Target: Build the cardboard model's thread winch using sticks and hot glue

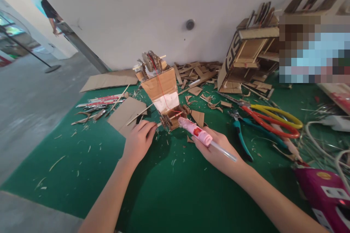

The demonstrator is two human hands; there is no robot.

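Note:
A small cardboard model (161,87) with round cardboard wheels, wooden skewer axles and a red thread stands on the green mat (169,189). My left hand (139,140) pinches the end of a thin wooden skewer (160,124) that runs into the model's lower wheel. My right hand (216,149) grips a pink glue gun (195,131) with a clear glue stick sticking out behind, its nozzle touching the model's base.
Cardboard scraps and sheets (125,111) litter the mat. Yellow-and-orange-handled pliers (270,122) and teal-handled pliers (240,134) lie to the right. A larger cardboard structure (246,62) leans by the wall. A magenta power strip (325,193) and white cables sit at lower right.

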